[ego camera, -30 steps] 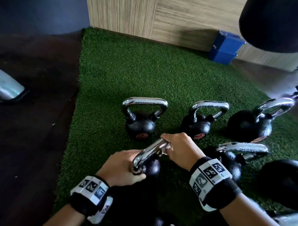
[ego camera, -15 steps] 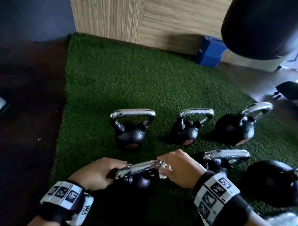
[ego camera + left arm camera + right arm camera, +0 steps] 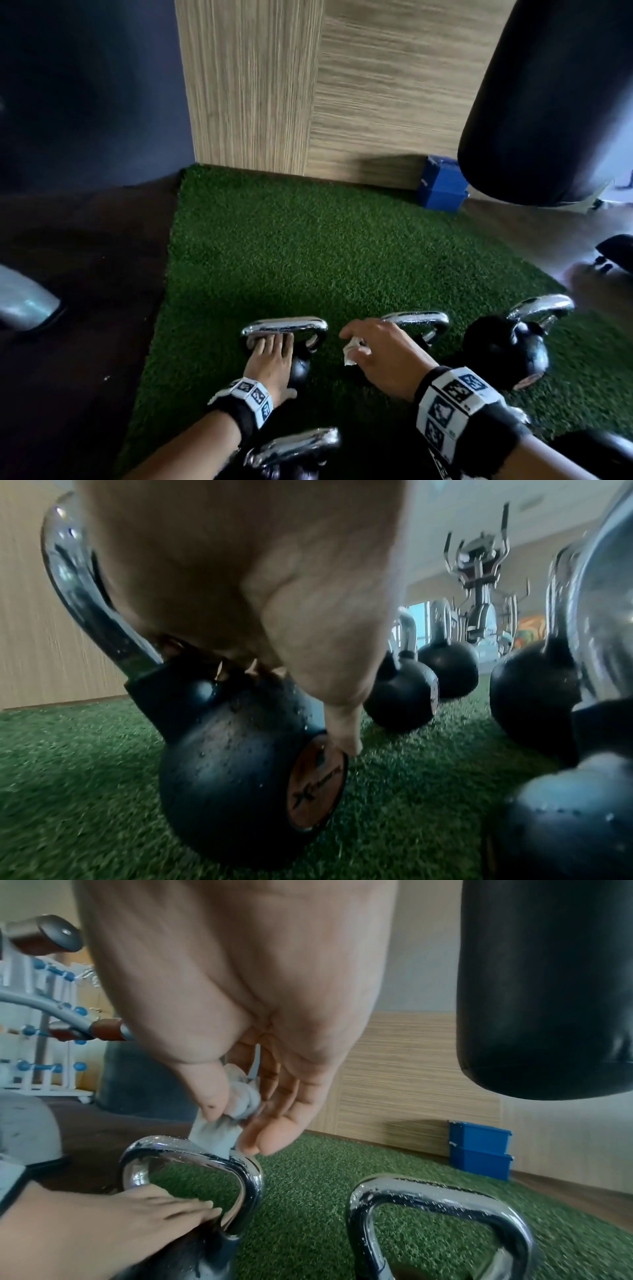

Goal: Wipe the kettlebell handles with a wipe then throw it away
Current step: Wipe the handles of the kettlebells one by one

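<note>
Head, left-wrist and right-wrist views of kettlebells on a green turf mat (image 3: 291, 240). The landmark is the kettlebell (image 3: 298, 368) under the left hand, standing on the mat with its chrome handle (image 3: 284, 324) upright.

Left hand (image 3: 270, 363): laid flat over the kettlebell's black ball, fingers (image 3: 270, 342) straight and reaching through the handle's loop, grasping nothing; in the left-wrist view the thumb (image 3: 342, 723) points down beside the ball's round orange badge (image 3: 316, 783).

Right hand (image 3: 380, 353): just right of the handle, pinching a crumpled white wipe (image 3: 352, 349) between thumb and fingers. In the right-wrist view the wipe (image 3: 219, 1131) hangs at the top right bend of the handle (image 3: 192, 1153); whether it touches the chrome cannot be told.

Second kettlebell handle (image 3: 416, 318): right of the landmark, partly behind the right hand. Third kettlebell (image 3: 507, 346): further right, tilted. Fourth handle (image 3: 294, 445): nearer the camera than the landmark, at the bottom edge.

Black punching bag (image 3: 548, 102): hanging above and to the right. Blue box (image 3: 442, 188): well beyond the landmark, against the wood-grain wall (image 3: 308, 85). Dark floor (image 3: 85, 274): left of the mat.
</note>
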Tool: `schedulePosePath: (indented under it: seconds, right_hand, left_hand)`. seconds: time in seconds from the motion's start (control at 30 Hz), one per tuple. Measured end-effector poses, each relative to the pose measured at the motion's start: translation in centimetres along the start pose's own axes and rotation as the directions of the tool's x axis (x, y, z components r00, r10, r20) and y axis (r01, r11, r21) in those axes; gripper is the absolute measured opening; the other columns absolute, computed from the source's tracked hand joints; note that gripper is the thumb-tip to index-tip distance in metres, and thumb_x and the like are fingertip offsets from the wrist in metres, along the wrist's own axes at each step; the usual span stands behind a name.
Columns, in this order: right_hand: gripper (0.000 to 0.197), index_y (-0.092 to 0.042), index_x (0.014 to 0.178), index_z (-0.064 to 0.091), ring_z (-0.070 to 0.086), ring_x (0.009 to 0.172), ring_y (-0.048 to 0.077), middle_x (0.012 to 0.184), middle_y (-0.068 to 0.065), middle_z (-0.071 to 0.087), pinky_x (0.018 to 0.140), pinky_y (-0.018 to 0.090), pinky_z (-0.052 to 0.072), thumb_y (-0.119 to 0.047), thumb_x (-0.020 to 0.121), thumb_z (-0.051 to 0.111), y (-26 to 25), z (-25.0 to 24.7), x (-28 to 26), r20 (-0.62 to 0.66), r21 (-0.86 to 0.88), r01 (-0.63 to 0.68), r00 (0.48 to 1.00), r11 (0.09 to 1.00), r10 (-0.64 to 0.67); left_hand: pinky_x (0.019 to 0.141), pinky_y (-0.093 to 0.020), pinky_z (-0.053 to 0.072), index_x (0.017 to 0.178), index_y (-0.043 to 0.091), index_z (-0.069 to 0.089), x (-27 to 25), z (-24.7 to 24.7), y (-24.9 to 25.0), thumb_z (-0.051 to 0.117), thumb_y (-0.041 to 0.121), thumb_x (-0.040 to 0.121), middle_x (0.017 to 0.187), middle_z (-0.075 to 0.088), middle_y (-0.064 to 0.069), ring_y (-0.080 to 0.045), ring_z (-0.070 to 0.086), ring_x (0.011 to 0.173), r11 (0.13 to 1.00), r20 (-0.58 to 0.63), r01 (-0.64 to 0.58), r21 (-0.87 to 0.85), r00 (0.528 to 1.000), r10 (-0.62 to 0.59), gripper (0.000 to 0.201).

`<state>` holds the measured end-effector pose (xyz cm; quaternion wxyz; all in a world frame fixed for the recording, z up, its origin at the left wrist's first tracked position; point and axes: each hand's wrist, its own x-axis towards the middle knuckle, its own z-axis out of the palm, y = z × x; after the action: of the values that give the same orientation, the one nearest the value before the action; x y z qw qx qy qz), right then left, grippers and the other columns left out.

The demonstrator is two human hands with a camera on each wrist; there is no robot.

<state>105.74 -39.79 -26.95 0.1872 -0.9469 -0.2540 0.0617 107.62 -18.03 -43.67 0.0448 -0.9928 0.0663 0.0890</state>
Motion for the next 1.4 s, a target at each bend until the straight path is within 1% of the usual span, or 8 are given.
schedulePosePath:
  seconds: [0.13,0.43,0.57,0.63,0.77,1.03,1.23,1.4]
  right_hand:
    - [0.035,-0.038,0.108,0.039,0.061,0.071,0.009,0.091,-0.006,0.066,0.066,0.033,0.054,-0.031,0.088,0.068,-0.3,-0.9,1.6,-0.004,-0.021,0.032,0.999,0.999,-0.032]
    - [0.015,-0.029,0.1,0.069,0.063,0.085,0.005,0.093,-0.012,0.069,0.079,0.032,0.055,-0.027,0.087,0.063,-0.1,1.1,5.0,-0.103,0.06,0.121,0.988,0.991,-0.114]
    - [0.026,-0.028,0.112,0.07,0.059,0.082,-0.009,0.095,-0.018,0.068,0.074,0.01,0.046,-0.024,0.087,0.066,0.9,1.2,6.6,-0.115,0.068,0.153,0.983,0.986,-0.144]
    - [0.033,-0.024,0.119,0.066,0.057,0.071,-0.017,0.08,-0.022,0.061,0.063,0.0,0.039,-0.02,0.086,0.068,1.0,1.0,7.7,-0.13,0.116,0.138,0.984,0.984,-0.123]
    - [0.022,-0.022,0.104,0.06,0.057,0.059,-0.008,0.062,-0.01,0.059,0.054,0.007,0.042,-0.017,0.084,0.067,0.0,1.6,10.2,-0.116,0.164,0.128,0.987,0.978,-0.11]
    - [0.009,-0.026,0.096,0.067,0.064,0.078,0.013,0.089,-0.005,0.069,0.069,0.03,0.055,-0.028,0.088,0.064,-1.5,4.1,11.6,-0.061,0.113,0.111,0.993,0.987,-0.105]
    - [0.015,-0.025,0.105,0.071,0.061,0.091,0.01,0.101,-0.008,0.067,0.077,0.024,0.048,-0.027,0.093,0.064,-1.8,4.9,12.6,0.012,0.102,0.164,0.986,0.981,-0.166]
    - [0.016,-0.019,0.106,0.071,0.063,0.089,0.018,0.101,-0.003,0.059,0.081,0.033,0.052,-0.022,0.099,0.057,-1.8,6.2,11.6,0.013,0.094,0.19,0.981,0.977,-0.192]
  left_hand:
    - [0.126,-0.051,-0.002,0.16,0.013,-0.018,1.0,1.5,0.0,0.057,0.057,0.096,0.166,-0.014,-0.029,-0.045,-0.005,0.156,0.999,0.099,0.023,0.029,0.995,-0.026,0.108]
    - [0.126,-0.051,-0.006,0.159,0.014,-0.023,1.4,2.4,-0.1,0.051,0.054,0.101,0.165,-0.02,-0.03,-0.045,-0.012,0.155,0.999,0.134,0.012,0.03,0.991,-0.016,0.102]
    - [0.126,-0.05,-0.008,0.158,0.014,-0.025,1.1,2.7,0.1,0.048,0.054,0.102,0.164,-0.022,-0.03,-0.044,-0.013,0.155,0.999,0.105,-0.005,0.038,0.994,0.001,0.1]
    - [0.126,-0.05,-0.008,0.158,0.014,-0.024,1.2,2.8,0.0,0.048,0.053,0.103,0.164,-0.021,-0.03,-0.045,-0.013,0.155,0.999,0.093,0.0,0.042,0.996,-0.004,0.099]
    - [0.125,-0.052,-0.01,0.156,0.014,-0.027,1.3,3.2,0.2,0.044,0.053,0.104,0.164,-0.021,-0.03,-0.046,-0.012,0.155,0.997,0.104,-0.01,0.082,0.995,0.001,0.097]
    - [0.124,-0.052,-0.012,0.158,0.012,-0.022,1.3,3.1,0.0,0.043,0.053,0.104,0.165,-0.017,-0.032,-0.047,-0.011,0.155,0.993,0.106,-0.023,0.12,0.994,0.01,0.094]
    - [0.124,-0.054,-0.01,0.16,0.011,-0.017,1.2,3.1,0.3,0.041,0.053,0.105,0.165,-0.016,-0.033,-0.05,-0.007,0.154,0.989,0.108,-0.011,0.146,0.994,-0.005,0.09]
    - [0.125,-0.053,-0.009,0.162,0.011,-0.011,0.8,2.8,0.5,0.045,0.054,0.103,0.165,-0.012,-0.032,-0.048,-0.003,0.155,0.991,0.066,-0.002,0.135,0.998,-0.007,0.091]
